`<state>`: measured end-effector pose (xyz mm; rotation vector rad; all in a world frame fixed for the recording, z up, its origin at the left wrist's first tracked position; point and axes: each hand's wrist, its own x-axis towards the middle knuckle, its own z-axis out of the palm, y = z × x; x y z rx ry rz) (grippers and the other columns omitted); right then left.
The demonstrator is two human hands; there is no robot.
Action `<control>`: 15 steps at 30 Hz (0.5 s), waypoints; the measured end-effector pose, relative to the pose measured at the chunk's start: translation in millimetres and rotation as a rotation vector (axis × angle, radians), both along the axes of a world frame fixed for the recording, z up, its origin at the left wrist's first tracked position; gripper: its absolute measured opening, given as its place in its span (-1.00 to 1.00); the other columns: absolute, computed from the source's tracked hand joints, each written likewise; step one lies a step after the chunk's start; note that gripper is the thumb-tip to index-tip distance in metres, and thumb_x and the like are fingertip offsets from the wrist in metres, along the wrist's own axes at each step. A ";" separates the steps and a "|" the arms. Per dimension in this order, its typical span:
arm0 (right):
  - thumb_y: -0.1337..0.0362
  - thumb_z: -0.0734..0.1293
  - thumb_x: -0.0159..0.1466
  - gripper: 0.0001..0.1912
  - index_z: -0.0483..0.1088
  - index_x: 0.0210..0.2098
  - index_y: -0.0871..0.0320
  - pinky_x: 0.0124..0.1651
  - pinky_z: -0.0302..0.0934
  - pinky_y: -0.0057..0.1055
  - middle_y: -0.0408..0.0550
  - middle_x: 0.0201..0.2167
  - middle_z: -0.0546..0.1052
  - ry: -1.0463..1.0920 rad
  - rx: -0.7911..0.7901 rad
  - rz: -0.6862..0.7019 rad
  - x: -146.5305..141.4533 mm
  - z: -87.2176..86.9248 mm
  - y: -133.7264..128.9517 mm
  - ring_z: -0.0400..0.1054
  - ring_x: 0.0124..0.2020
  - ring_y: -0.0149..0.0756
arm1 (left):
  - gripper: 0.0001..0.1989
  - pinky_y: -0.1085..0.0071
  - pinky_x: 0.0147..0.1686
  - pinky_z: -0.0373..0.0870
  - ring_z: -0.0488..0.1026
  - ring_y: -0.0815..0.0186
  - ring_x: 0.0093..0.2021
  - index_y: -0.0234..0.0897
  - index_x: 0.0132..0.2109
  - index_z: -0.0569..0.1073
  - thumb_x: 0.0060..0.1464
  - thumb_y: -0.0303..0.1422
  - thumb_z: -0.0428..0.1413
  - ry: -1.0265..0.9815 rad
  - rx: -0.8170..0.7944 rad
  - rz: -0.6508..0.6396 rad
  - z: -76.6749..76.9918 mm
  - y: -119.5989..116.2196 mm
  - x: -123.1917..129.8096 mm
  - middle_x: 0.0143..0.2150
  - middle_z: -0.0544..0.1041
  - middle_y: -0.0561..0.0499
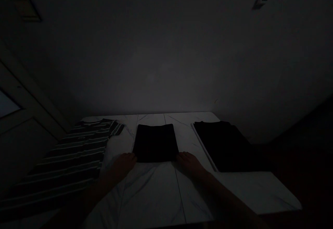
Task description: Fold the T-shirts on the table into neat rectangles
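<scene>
Room dim; all observations from the head view. Folded black garment [155, 143] lies squared at centre of the white marble-patterned table [153, 194], nearer the far edge than the near edge. Left hand [122, 166] sits at its near left corner, right hand [189, 163] at its near right corner, both touching the cloth. Both hands appear open and flat, fingers together and pointing inward, with no pinch visible, though the low light makes the fingertips hard to read. Striped T-shirt [78, 149], dark with pale bands, lies spread at left, running past the table's near left corner. Black garment [221, 145] lies flat at right, beside a pale straight strip [204, 147] along its left side; its outline fades into shadow.
</scene>
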<state>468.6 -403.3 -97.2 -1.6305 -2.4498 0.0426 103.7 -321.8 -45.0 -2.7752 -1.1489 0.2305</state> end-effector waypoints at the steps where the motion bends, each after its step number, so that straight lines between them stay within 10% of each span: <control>1: 0.50 0.27 0.29 -0.60 0.45 0.08 0.13 0.12 0.26 -0.27 0.11 0.00 0.56 0.013 -0.015 0.002 2.5 -1.3 -4.4 0.45 0.00 -0.14 | -0.69 0.18 -0.04 0.44 0.55 0.10 -0.08 -0.26 -0.10 0.54 0.11 -0.65 0.05 -0.008 -0.034 0.022 -1.6 -4.4 -1.9 -0.09 0.57 -0.17; 5: 0.39 0.24 0.34 -0.63 0.44 0.10 0.07 0.10 0.28 -0.32 0.07 0.07 0.54 0.189 -0.106 -0.118 5.7 -0.5 -9.0 0.45 0.06 -0.18 | -0.76 0.20 0.04 0.42 0.54 0.12 -0.01 -0.20 -0.09 0.53 0.10 -0.48 0.11 -0.347 -0.195 0.222 -7.6 -6.5 -2.3 -0.05 0.58 -0.12; 10: 0.15 0.21 0.42 -0.59 0.39 0.15 0.25 -0.03 0.31 -0.28 0.24 -0.05 0.60 0.363 -0.207 -0.542 -5.7 20.0 28.4 0.52 -0.01 -0.06 | -0.71 0.31 -0.15 0.47 0.57 0.16 -0.10 -0.26 -0.08 0.46 0.04 -0.26 0.16 -1.003 -0.571 0.788 -3.5 34.3 12.4 -0.16 0.60 -0.11; 15: 0.10 0.36 0.30 -0.74 0.53 -0.19 0.17 -0.23 0.26 -0.33 0.18 -0.17 0.64 0.445 -0.288 -0.648 -9.2 26.4 60.5 0.54 -0.10 -0.02 | -0.68 0.45 -0.53 0.25 0.41 0.33 -0.54 -0.23 -0.52 0.34 -0.06 -0.11 0.20 -1.054 -0.760 0.827 -3.9 53.3 22.2 -0.62 0.35 0.11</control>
